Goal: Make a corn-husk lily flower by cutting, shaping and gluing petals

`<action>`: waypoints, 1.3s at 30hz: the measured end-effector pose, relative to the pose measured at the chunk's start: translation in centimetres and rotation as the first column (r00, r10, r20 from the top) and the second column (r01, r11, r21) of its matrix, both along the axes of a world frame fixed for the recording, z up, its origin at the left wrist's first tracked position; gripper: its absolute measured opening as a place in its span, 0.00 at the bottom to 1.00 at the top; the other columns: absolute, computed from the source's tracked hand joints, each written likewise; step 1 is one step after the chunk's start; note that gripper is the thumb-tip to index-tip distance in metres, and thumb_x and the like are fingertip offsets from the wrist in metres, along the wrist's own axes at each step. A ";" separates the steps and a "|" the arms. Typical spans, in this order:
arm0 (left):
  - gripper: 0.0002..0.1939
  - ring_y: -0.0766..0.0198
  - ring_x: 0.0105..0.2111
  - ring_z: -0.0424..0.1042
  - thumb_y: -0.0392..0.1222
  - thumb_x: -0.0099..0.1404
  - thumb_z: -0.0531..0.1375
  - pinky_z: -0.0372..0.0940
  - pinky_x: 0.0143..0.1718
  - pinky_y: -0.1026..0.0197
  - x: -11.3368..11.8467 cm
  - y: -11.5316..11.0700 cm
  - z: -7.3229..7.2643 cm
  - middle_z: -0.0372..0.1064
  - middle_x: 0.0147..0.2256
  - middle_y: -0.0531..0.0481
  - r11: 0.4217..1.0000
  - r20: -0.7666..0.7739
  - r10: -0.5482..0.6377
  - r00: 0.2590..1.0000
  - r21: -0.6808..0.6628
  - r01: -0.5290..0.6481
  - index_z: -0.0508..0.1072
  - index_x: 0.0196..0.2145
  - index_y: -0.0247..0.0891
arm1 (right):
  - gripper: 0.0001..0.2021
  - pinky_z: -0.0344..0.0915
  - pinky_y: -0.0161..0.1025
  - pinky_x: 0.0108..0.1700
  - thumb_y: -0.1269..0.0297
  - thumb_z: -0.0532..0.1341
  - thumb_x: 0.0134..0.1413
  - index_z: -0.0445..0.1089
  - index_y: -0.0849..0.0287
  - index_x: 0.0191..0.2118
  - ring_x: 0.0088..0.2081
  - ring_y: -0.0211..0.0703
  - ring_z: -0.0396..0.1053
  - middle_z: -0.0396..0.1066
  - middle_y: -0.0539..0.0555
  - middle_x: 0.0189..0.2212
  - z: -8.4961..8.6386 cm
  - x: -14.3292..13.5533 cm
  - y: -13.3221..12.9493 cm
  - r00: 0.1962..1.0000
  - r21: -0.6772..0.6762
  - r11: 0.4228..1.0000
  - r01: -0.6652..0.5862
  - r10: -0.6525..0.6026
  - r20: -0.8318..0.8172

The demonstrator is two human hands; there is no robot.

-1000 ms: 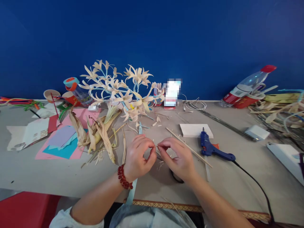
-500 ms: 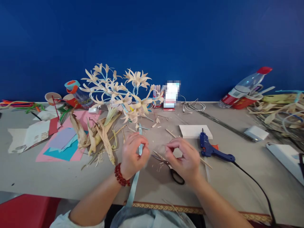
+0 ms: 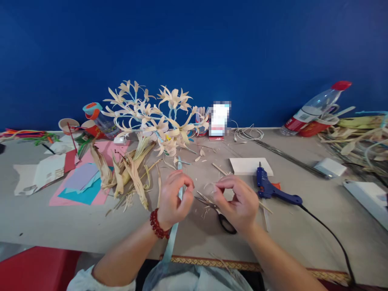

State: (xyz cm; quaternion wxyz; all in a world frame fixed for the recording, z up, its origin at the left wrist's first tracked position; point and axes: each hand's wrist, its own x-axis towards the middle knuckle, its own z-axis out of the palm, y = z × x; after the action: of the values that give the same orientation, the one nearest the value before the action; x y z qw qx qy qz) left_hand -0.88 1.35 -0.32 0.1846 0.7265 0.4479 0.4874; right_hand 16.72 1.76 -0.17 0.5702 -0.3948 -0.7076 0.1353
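Observation:
My right hand (image 3: 238, 200) pinches a thin, pale curled strip (image 3: 208, 185) between thumb and forefinger; its free end arcs toward the left. Facing it across a small gap, my left hand (image 3: 177, 196) has its fingers curled and its thumb near the forefinger. Whether anything is between those fingertips is hard to see. Under the hands lie black-handled scissors (image 3: 226, 223) with several pale scraps around the blades. A light blue ribbon (image 3: 171, 242) runs beneath my left hand. Behind, a branch of pale husk flowers (image 3: 157, 125) stands on blue stems.
Dried corn husks (image 3: 133, 173) lie at left, beside coloured paper sheets (image 3: 80, 196). To the right are a blue glue gun (image 3: 268, 188) with its cord, a white box (image 3: 250, 165) and a bundle of wires (image 3: 291, 159). A bottle (image 3: 313, 109) leans against a red cup (image 3: 317, 126).
Both hands have shifted slightly right. More of the curled strip now shows beyond my right fingertips. The objects on the table stay where they were.

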 end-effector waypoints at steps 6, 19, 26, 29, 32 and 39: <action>0.05 0.61 0.31 0.70 0.32 0.61 0.56 0.62 0.54 0.48 0.7 -0.5 0.6 0.71 0.28 0.51 0.997 -0.110 -0.010 0.994 0.079 0.019 0.68 0.31 0.40 | 0.07 0.65 0.38 0.32 0.76 0.62 0.52 0.67 0.56 0.34 0.27 0.40 0.67 0.68 0.49 0.26 -0.4 -0.6 -0.3 0.992 -0.056 0.992 -0.109 0.112 0.054; 0.07 0.64 0.29 0.69 0.29 0.58 0.58 0.62 0.53 0.48 0.5 -0.2 0.3 0.71 0.26 0.54 0.977 -0.170 0.081 0.982 0.206 -0.045 0.65 0.28 0.41 | 0.06 0.64 0.37 0.33 0.75 0.58 0.55 0.66 0.55 0.32 0.29 0.40 0.67 0.69 0.50 0.27 -0.2 0.7 0.4 0.994 -0.082 0.997 0.001 0.008 0.111; 0.07 0.64 0.30 0.70 0.29 0.58 0.58 0.60 0.55 0.47 0.7 -0.3 0.4 0.72 0.27 0.54 0.981 -0.257 0.042 0.966 0.191 0.008 0.66 0.29 0.40 | 0.05 0.66 0.39 0.35 0.72 0.59 0.55 0.67 0.56 0.37 0.31 0.42 0.69 0.71 0.53 0.31 0.3 -0.3 0.0 0.963 -0.199 0.967 -0.157 0.195 0.186; 0.07 0.64 0.29 0.70 0.29 0.58 0.58 0.60 0.55 0.47 0.7 -0.3 0.4 0.72 0.27 0.54 0.984 -0.282 0.031 0.959 0.179 0.021 0.66 0.28 0.40 | 0.06 0.64 0.37 0.32 0.74 0.58 0.55 0.66 0.56 0.31 0.28 0.40 0.67 0.70 0.50 0.26 -0.2 -0.4 0.2 0.964 -0.182 0.971 -0.152 0.187 0.189; 0.07 0.64 0.29 0.69 0.30 0.58 0.58 0.61 0.55 0.47 0.6 -0.2 0.3 0.71 0.26 0.54 0.983 -0.281 0.051 0.958 0.185 0.002 0.65 0.27 0.41 | 0.07 0.63 0.37 0.32 0.75 0.58 0.54 0.65 0.56 0.30 0.28 0.40 0.66 0.69 0.50 0.25 -0.4 0.5 0.6 0.975 -0.136 0.988 -0.078 0.104 0.195; 0.08 0.63 0.29 0.70 0.29 0.57 0.58 0.61 0.54 0.48 0.5 -0.2 0.2 0.71 0.25 0.54 0.977 -0.267 0.098 0.959 0.209 -0.041 0.65 0.27 0.41 | 0.05 0.66 0.39 0.35 0.71 0.59 0.53 0.67 0.56 0.37 0.31 0.42 0.69 0.70 0.53 0.31 0.4 0.7 0.4 0.970 -0.150 0.983 -0.106 0.135 0.204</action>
State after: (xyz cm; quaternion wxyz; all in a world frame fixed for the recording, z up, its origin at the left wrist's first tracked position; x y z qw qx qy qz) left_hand -0.40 1.17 -0.09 0.0286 0.7860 0.4428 0.4306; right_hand 17.43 2.21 0.22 0.4528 -0.4018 -0.7764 0.1752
